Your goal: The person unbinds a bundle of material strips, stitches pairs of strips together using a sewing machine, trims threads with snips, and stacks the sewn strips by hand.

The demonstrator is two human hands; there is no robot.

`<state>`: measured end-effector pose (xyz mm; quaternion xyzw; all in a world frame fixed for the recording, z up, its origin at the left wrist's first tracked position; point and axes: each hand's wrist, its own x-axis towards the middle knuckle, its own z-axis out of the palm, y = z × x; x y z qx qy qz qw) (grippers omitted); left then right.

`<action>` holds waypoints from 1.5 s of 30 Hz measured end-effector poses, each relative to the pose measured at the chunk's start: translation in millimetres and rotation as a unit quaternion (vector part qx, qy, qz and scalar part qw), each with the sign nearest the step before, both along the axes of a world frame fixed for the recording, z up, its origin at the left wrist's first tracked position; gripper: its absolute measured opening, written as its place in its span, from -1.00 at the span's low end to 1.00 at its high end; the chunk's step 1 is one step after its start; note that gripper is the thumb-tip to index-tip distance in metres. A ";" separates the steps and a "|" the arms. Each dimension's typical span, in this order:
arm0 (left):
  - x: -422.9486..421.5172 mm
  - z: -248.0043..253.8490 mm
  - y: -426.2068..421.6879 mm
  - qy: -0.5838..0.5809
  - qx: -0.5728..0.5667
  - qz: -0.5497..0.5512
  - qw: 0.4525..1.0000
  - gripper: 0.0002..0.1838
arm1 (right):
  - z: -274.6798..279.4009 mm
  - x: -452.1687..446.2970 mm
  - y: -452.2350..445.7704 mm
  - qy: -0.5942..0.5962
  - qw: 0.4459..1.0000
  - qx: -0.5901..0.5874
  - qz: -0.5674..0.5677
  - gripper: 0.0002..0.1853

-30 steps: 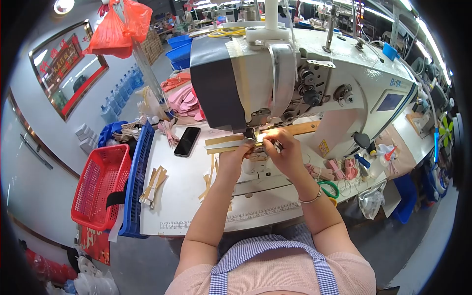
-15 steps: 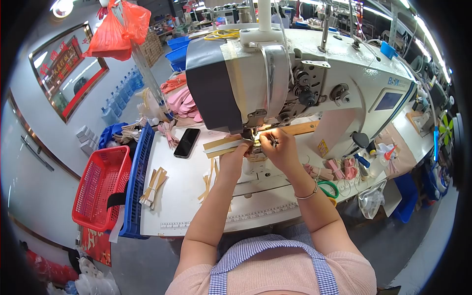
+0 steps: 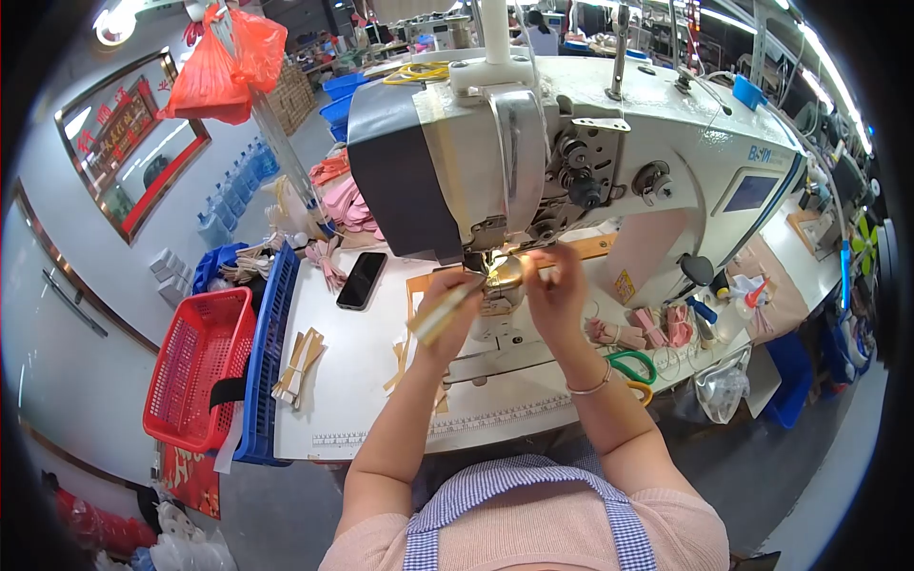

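Observation:
My left hand is closed on a tan-and-white strip, blurred by motion, just left of the lit needle area of the sewing machine. The strip's loose end points down and left over the wrist. To the right of the needle, my right hand is raised beside the machine's small metal-topped bed. Its fingers are bent and smeared, so whether they hold anything does not show. More tan strips lie on the white table beneath my left forearm.
A black phone and a tied bundle of strips lie on the left. Beyond them stand a blue crate and a red basket. Green-handled scissors and pink bundles sit right of my right forearm.
The strip in my left hand has swung from nearly level to slanting down and left. My right hand has moved right, away from the needle. The view has shifted slightly.

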<state>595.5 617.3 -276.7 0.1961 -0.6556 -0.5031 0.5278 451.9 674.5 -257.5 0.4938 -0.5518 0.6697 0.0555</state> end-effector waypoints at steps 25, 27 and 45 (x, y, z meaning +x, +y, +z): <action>5.3 11.9 7.4 -0.125 -0.474 0.186 0.852 -0.65 | -14.2 25.2 59.6 -0.380 0.793 0.245 0.409 -0.81; 6.7 12.8 5.5 -0.126 -0.476 0.185 0.850 -0.66 | -9.4 25.4 52.1 -0.407 0.781 0.235 0.412 -0.82; -15.3 -3.3 -25.6 -0.120 -0.238 0.191 0.945 -0.78 | -16.7 25.0 33.2 -0.484 0.746 0.202 0.411 -0.77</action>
